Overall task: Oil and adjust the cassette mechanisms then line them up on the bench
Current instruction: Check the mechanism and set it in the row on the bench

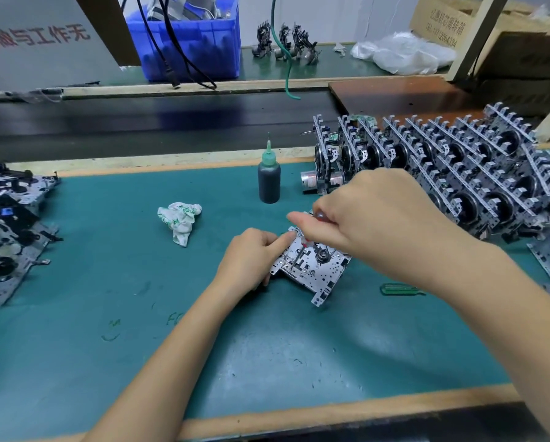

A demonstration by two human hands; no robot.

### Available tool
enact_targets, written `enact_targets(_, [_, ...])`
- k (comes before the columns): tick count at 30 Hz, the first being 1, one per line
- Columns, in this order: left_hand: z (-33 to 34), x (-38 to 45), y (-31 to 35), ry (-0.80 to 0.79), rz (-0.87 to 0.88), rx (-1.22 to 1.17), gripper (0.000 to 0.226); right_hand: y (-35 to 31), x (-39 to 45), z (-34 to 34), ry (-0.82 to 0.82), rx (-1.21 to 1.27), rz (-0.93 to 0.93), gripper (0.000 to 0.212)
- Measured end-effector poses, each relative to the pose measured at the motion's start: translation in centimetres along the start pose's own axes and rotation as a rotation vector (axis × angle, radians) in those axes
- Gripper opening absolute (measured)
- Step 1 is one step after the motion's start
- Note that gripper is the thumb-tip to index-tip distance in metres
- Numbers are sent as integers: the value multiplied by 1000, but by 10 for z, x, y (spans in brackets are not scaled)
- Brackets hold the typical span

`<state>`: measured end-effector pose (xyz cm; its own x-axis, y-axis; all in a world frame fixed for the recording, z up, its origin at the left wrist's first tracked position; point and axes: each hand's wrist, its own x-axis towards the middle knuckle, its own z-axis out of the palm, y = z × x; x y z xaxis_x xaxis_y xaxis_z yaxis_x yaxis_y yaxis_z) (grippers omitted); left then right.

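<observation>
A silver cassette mechanism (318, 272) lies tilted on the green bench mat (267, 346) at the middle. My left hand (251, 260) grips its left edge, fingers curled round the plate. My right hand (372, 218) is above it and pinches a small red-handled screwdriver (304, 247) whose tip touches the mechanism's top face. A dark oil bottle (269, 183) with a green needle nozzle stands upright behind the mechanism. Rows of mechanisms (452, 167) stand on edge, lined up at the right. A heap of other mechanisms (9, 231) lies flat at the left.
A crumpled white and green rag (179, 223) lies left of the mechanism. A green-handled tool (401, 289) rests under my right forearm. Behind the bench runs a dark conveyor belt (139, 122), with a blue bin (187, 39), hanging cables and a plastic bag (404, 52) beyond.
</observation>
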<state>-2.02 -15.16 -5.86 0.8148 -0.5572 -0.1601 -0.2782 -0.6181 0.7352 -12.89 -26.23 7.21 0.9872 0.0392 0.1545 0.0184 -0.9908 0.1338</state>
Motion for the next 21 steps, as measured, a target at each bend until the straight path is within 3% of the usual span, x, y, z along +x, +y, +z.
enact_targets(6, [2,-2,-4,67,31,-78,59,11,-7,11,43,104,83,58])
enact_targets(9, [-4,-7,-7,118,32,-135,62,20,-12,20,70,440,64,38])
enact_targets(12, [-16,-11,-10,285,76,-95,63,22,-15,33,147,697,-3,20])
enact_targets(16, [-31,-15,-10,430,151,-199,58,24,-22,51,211,673,-3,25])
enact_targets(21, [-40,-19,-8,341,313,-374,52,26,-33,60,230,580,-73,26])
